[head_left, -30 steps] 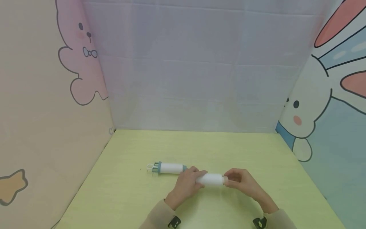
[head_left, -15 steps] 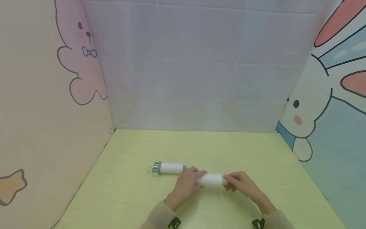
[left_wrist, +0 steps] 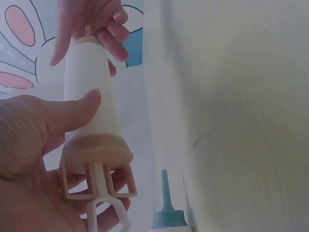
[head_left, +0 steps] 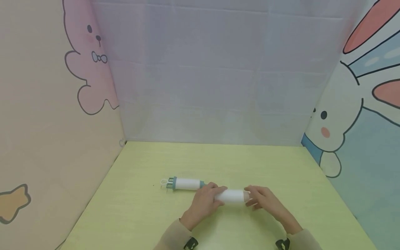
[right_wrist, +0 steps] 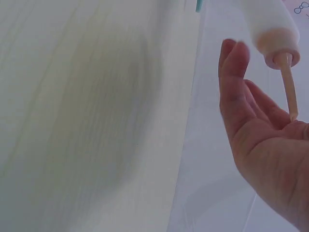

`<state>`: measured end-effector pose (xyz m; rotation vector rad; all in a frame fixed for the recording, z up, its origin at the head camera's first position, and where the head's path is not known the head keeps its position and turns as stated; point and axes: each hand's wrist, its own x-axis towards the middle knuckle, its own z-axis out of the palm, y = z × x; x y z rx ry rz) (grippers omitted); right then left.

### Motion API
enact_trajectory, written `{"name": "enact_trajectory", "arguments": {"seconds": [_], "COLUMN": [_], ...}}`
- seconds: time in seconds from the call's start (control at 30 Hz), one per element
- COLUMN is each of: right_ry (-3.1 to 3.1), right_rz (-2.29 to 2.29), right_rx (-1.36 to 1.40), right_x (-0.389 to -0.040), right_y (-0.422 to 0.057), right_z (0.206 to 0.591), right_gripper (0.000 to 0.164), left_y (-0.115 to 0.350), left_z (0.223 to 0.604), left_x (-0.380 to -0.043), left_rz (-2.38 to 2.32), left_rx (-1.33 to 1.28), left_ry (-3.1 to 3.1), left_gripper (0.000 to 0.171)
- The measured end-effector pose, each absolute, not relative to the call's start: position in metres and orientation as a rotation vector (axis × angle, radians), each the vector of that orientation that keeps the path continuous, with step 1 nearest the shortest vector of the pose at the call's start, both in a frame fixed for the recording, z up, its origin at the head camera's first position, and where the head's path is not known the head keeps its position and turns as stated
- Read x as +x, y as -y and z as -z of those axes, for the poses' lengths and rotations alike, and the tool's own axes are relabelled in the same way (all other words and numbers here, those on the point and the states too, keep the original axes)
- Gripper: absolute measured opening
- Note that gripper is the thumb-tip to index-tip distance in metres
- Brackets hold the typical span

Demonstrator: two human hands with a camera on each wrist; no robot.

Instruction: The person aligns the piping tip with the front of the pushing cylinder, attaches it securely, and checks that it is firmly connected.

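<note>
My left hand grips a white plunger syringe round its barrel, lying level and nozzle to the right. In the left wrist view, the thumb crosses the white barrel, above a peach collar and a white ring-ended plunger. My right hand is at the other end, fingers loosely extended around the nozzle. The right wrist view shows the thin peach nozzle with its tip by the thumb; the fingers stand apart from the screw collar.
A second syringe, white with teal ends, lies on the yellow-green table just beyond my left hand. Its teal nozzle shows in the left wrist view. Walls with cartoon animals stand at both sides, and a pale sheet hangs behind.
My right hand's fingers shift around the syringe's nozzle end; they were closed over it half a second ago and are now looser. The left hand and the second syringe stay put.
</note>
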<state>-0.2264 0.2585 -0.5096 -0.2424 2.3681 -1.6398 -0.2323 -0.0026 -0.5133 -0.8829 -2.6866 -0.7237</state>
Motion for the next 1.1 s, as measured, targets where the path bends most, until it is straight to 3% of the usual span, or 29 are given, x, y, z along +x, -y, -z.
{"name": "enact_trajectory", "arguments": {"seconds": [0.27,0.4,0.7,1.1], "right_ry": [-2.329,-2.298,-2.412,-2.493], "right_rz": [1.782,1.819,1.647,1.556], "right_rx": [-0.400,-0.503,-0.441,-0.451], "right_x": [-0.2220,-0.2230,-0.2270,-0.2284], "right_y": [-0.2599,-0.2596,-0.2608,-0.2618], "right_z": [0.5098,0.5119,0.5128,0.5120], "right_gripper": [0.051,0.042,0.029,0.035], "left_y": [0.0038,0.0040,0.0034,0.0026], "left_z": [0.5169,0.5180,0.5181,0.5139], "left_x": [-0.2356,-0.2364,-0.2372,-0.2335], "left_rz": [0.739,0.729,0.711,0.723], "left_rx": [-0.854,-0.850,-0.856,-0.874], "left_ry": [2.710,2.705,2.691,2.676], "left_gripper": [0.047,0.047,0.048,0.047]}}
